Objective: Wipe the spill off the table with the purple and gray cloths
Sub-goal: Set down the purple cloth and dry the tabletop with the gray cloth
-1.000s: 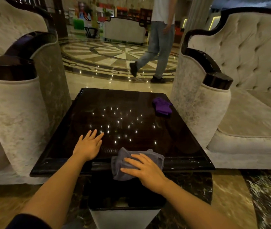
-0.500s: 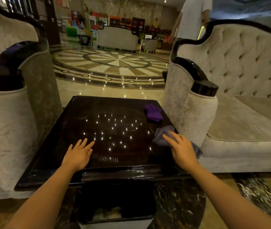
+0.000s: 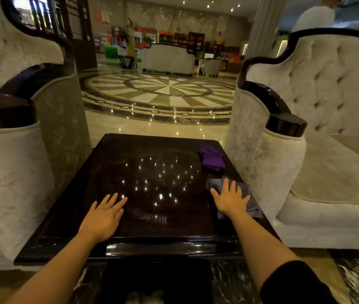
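The right hand is lying flat on the gray cloth, fingers spread and pressing it against the dark glossy worktop near its right edge; the grip is apart, nothing clamped. The cloth is bunching out from under the palm toward the right-hand sofa beside the worktop. The left hand is resting palm down on the bare surface nearer the front edge, fingers also apart and holding nothing. The purple cloth is lying crumpled farther back by the right edge (just beyond the gray one, not touching it). Ceiling lights are reflecting as bright dots between the hands.
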`<control>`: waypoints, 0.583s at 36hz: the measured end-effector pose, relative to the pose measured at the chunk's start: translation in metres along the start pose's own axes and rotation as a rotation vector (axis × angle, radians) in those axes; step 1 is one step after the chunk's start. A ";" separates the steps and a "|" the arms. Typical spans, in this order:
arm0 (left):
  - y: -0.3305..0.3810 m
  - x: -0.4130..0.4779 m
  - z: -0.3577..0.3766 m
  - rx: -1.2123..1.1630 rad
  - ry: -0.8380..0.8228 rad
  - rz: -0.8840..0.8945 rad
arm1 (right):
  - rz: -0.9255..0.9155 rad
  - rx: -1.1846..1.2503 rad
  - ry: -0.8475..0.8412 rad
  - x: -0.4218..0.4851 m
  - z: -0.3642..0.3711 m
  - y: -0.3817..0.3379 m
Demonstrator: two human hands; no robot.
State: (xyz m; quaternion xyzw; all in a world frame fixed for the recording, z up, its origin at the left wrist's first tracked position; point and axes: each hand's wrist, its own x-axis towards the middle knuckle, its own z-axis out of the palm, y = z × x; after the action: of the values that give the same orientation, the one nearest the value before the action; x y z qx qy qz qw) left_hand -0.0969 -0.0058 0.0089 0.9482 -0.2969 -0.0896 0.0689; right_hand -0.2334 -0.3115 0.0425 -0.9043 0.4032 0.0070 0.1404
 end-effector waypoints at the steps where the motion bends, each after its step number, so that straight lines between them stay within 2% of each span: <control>1: 0.000 0.000 0.001 -0.004 0.000 0.001 | -0.002 -0.007 -0.002 0.003 0.002 0.000; 16: -0.002 -0.001 -0.002 -0.017 -0.015 0.001 | -0.031 0.022 -0.051 0.029 0.001 -0.003; 21: 0.000 0.002 -0.008 -0.019 -0.047 0.012 | -0.081 0.005 0.035 0.015 0.002 -0.001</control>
State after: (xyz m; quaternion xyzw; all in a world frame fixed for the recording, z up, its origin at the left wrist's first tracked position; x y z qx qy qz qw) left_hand -0.0938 -0.0062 0.0160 0.9434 -0.3032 -0.1141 0.0717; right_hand -0.2221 -0.3216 0.0391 -0.9194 0.3688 -0.0153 0.1359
